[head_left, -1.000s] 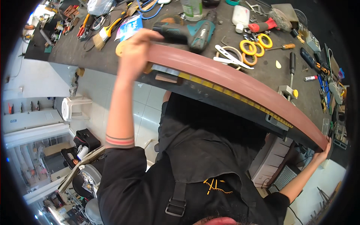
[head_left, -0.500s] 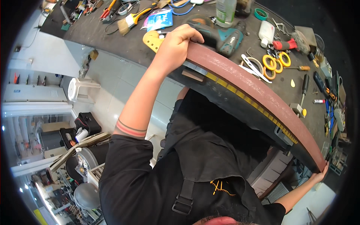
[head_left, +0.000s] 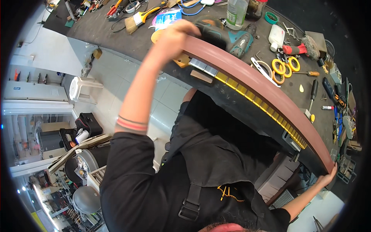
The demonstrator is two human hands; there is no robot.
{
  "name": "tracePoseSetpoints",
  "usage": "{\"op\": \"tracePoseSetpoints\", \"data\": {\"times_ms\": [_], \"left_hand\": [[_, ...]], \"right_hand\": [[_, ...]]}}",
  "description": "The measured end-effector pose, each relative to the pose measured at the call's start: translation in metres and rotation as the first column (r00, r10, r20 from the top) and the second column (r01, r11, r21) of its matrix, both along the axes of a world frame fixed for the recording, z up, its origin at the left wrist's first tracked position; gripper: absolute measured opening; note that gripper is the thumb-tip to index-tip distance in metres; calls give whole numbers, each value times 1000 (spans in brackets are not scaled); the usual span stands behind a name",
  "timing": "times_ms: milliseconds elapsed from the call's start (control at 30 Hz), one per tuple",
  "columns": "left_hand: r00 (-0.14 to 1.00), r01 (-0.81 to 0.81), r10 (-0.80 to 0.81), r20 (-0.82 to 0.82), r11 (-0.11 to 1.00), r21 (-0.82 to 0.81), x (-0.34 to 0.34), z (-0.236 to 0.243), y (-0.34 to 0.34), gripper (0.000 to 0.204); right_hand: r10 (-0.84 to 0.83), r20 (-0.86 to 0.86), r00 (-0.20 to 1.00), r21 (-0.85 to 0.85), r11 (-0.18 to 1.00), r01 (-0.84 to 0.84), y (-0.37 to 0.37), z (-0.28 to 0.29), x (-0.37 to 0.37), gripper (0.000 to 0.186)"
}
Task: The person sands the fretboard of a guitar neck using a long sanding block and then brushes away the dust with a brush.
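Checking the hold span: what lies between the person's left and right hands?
A long, narrow reddish-brown bar spans from left hand to right hand, in the head view.

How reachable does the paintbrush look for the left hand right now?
Probably yes: the paintbrush lies in the open near the left hand, though that hand must first release the reddish strip.

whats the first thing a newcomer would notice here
Probably the long reddish-brown strip, slanting across the middle with the left hand and right hand at its two ends. Along its near edge shows a yellow-banded strip, and beyond it a teal-and-black power drill lies on the dark bench.
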State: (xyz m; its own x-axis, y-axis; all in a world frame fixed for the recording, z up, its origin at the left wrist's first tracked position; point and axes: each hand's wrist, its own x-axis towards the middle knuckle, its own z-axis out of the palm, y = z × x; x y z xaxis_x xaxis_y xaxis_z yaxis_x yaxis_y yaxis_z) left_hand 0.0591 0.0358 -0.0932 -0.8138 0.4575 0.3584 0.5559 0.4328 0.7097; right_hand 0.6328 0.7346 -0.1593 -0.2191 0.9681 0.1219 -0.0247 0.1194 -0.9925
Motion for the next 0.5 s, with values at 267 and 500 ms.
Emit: {"op": "tracePoseSetpoints", "data": {"times_ms": [267, 500], "left_hand": [[956, -245, 225, 190, 966, 88, -37, -14, -43, 36], [972, -219, 209, 110, 972, 87, -66, -15, -69, 31]], "right_hand": [[120, 98, 988, 41, 991, -125, -63, 15, -40, 46], [133, -80, 988, -35, 990, -136, -51, -7, -50, 34]]}}
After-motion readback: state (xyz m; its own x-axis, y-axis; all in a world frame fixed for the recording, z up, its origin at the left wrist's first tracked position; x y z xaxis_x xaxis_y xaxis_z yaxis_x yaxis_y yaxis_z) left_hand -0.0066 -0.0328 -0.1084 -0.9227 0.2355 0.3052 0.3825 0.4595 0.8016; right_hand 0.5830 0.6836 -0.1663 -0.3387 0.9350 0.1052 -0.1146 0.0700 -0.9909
